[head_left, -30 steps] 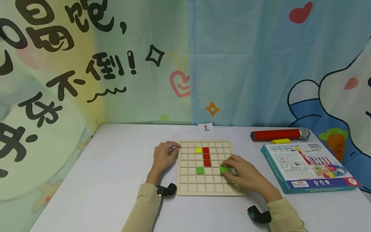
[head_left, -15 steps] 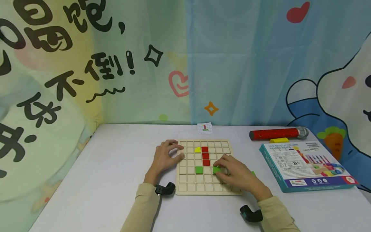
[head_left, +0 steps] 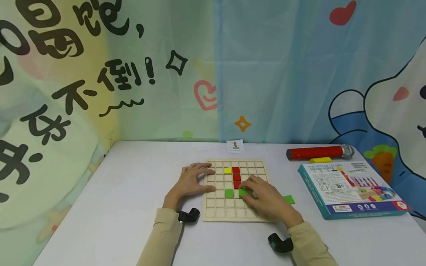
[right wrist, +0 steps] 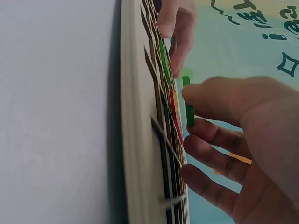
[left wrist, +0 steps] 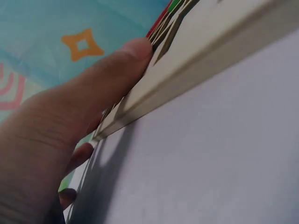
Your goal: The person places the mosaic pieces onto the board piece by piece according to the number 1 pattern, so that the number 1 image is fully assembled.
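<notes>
On the table lies a wooden grid board (head_left: 213, 218). My left hand (head_left: 190, 181) rests on its left edge, thumb and fingers spread; in the left wrist view the thumb (left wrist: 110, 72) lies over the rim. My right hand (head_left: 266, 197) pinches a green square tile (right wrist: 189, 107) between thumb and forefinger, standing on edge close over the board in the right wrist view. In the grid sit a column of red tiles (head_left: 236, 177), a yellow slant-sided tile (head_left: 227, 170) left of its top, and another green tile (head_left: 229, 193) lower left.
A small printed grid card (head_left: 235, 146) lies behind the board. Another green piece (head_left: 288, 199) lies right of it, partly behind my right wrist. Further right are a teal-edged box (head_left: 356, 188), a yellow cylinder (head_left: 320, 160) and a red glittery tube (head_left: 316, 153). A printed curtain (head_left: 266, 74) hangs behind.
My right hand has moved left across the board with the green tile, to just below the red column. My left hand has spread further onto the board's left edge. The green piece at right came into view.
</notes>
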### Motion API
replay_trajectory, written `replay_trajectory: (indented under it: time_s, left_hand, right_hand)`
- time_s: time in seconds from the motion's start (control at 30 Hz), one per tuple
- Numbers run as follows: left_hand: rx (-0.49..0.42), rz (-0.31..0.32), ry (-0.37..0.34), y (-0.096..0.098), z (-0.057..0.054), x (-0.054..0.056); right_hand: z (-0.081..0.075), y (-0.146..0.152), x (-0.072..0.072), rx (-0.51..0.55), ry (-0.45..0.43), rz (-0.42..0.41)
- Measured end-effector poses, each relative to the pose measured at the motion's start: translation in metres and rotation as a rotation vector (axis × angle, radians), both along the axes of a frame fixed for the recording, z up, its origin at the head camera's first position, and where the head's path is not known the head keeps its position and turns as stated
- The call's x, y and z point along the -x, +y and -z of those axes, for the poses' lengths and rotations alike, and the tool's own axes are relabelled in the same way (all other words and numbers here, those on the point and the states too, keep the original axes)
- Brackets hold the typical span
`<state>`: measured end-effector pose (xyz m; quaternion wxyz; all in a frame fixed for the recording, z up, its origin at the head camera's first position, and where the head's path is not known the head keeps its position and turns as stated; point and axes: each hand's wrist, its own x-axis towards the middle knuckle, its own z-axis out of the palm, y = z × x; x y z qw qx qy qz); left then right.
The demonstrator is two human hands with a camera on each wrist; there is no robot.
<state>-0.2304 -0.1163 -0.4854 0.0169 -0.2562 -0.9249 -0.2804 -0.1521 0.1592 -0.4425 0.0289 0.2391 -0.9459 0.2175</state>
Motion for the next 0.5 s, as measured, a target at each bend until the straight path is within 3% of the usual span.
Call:
replay_trajectory:
  time_s: [0.27, 0.5]
  left_hand:
    - [0.014, -0.036, 0.054, 0.0062, 0.0027, 0.0007]
    - [0.033, -0.016, 0.098, 0.0075, 0.0034, 0.0028]
  right_hand:
    - [0.0043, -0.0036, 0.0047, 0.033, -0.025, 0.049]
    - [0.0083, -0.0054, 0.0096, 0.042, -0.035, 0.074]
